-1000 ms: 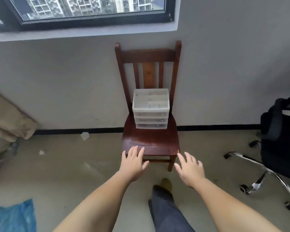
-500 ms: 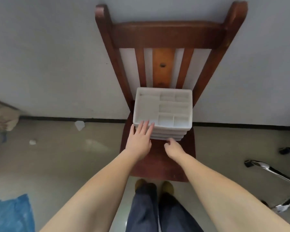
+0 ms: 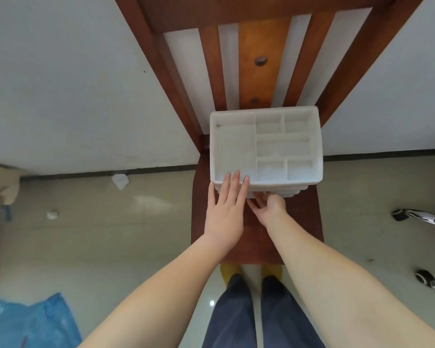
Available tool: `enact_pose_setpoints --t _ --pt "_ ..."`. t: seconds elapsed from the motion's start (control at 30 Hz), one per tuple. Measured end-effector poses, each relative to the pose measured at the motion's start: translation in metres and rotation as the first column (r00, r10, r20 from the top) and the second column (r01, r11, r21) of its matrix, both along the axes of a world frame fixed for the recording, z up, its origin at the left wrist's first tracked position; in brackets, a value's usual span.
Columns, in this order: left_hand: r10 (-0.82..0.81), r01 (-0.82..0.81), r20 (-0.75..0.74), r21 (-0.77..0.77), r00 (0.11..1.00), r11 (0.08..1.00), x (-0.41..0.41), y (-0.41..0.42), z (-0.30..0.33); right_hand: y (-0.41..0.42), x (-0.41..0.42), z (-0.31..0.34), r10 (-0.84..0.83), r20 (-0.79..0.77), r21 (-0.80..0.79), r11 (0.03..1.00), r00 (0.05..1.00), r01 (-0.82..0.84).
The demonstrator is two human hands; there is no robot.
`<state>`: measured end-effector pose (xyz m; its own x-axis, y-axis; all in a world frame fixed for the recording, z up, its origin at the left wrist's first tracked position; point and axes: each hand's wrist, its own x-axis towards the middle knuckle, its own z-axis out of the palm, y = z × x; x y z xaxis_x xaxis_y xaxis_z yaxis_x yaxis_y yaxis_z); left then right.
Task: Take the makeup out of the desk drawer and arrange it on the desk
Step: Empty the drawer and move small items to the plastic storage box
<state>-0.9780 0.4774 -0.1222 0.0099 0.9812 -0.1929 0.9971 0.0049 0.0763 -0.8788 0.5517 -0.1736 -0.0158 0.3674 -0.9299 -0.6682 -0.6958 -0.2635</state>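
**Hands Close In on Drawer Unit Perched on a Chair**

Hands meet at the front of a white plastic drawer organiser (image 3: 265, 146) that sits on the seat of a wooden chair (image 3: 255, 237) pushed against the wall, seen from the head camera. The left hand (image 3: 225, 209) lies flat, fingers straight, its fingertips (image 3: 236, 175) pressing on the front rim of the divided top tray, grasping nothing. The right hand (image 3: 269, 207) reaches in under the rim toward the drawer fronts; whether its fingers have caught a handle cannot be told, as they are hidden beneath the tray's edge. No makeup is visible: the top compartments look bare, and whatever the drawers hold stays out of sight behind their closed fronts.

The risk appears to lie in the light, loose unit. A sharp pull on a drawer could drag the whole organiser forward across the smooth seat and off its front edge, unless the left hand bears down firmly enough. A drawer drawn too far may come free and tip its contents to the tiled floor (image 3: 111, 234). An office chair base (image 3: 422, 219) stands to the right, well apart.
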Motion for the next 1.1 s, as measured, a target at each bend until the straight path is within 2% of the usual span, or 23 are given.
enact_pose_setpoints --t 0.23,0.57,0.67,0.73,0.77,0.8,0.83,0.87,0.9,0.97,1.0,1.03,1.1 --pt "-0.022 0.022 -0.010 0.010 1.000 1.000 -0.001 0.000 -0.002 0.000 -0.003 -0.002 -0.132 -0.099 -0.001 0.991 0.986 0.132" --pt "-0.048 0.047 -0.017 -0.061 0.999 0.997 -0.005 0.000 0.005 -0.071 0.027 -0.012 -0.116 0.010 -0.132 0.984 0.993 0.117" --pt "-0.062 0.059 -0.048 -0.057 0.997 0.997 -0.005 -0.001 0.005 -0.096 0.043 -0.010 -0.011 0.011 -0.133 0.991 1.000 0.013" --pt "-0.065 0.063 -0.039 -0.050 0.997 0.997 -0.006 -0.002 0.002 -0.104 0.054 -0.004 0.182 -0.016 -0.099 0.978 0.983 -0.183" --pt "-0.064 0.063 -0.022 -0.040 0.998 0.997 -0.007 -0.003 0.002 -0.103 0.060 0.002 0.341 0.004 -0.079 0.937 0.940 -0.339" --pt "-0.073 0.073 0.000 -0.014 0.997 0.997 -0.009 -0.004 0.002 -0.099 0.064 0.011 0.529 0.052 -0.058 0.848 0.847 -0.526" --pt "-0.109 0.109 0.032 0.021 0.994 0.994 -0.011 -0.007 0.001 -0.093 0.069 0.021 0.711 0.138 -0.054 0.700 0.689 -0.712" --pt "-0.188 0.183 0.078 0.063 0.979 0.981 -0.013 -0.011 -0.001 -0.084 0.074 0.029 0.835 0.257 -0.066 0.518 0.487 -0.853" --pt "-0.299 0.291 0.122 0.080 0.946 0.953 -0.014 -0.017 -0.006 -0.074 0.078 0.036 0.869 0.396 -0.081 0.355 0.296 -0.931" --pt "-0.450 0.465 0.211 -0.022 0.868 0.885 -0.011 -0.026 -0.014 -0.055 0.084 0.042 0.741 0.671 -0.144 0.165 0.027 -0.976" --pt "-0.427 0.465 0.242 -0.131 0.871 0.875 -0.008 -0.026 -0.018 -0.045 0.084 0.042 0.618 0.780 -0.193 0.093 -0.096 -0.977" --pt "-0.336 0.390 0.237 -0.235 0.911 0.890 -0.003 -0.022 -0.024 -0.037 0.083 0.039 0.486 0.843 -0.259 -0.008 -0.230 -0.966" --pt "-0.127 0.173 0.167 -0.304 0.978 0.937 0.004 -0.007 -0.039 -0.024 0.078 0.023 0.251 0.854 -0.399 -0.246 -0.456 -0.883"
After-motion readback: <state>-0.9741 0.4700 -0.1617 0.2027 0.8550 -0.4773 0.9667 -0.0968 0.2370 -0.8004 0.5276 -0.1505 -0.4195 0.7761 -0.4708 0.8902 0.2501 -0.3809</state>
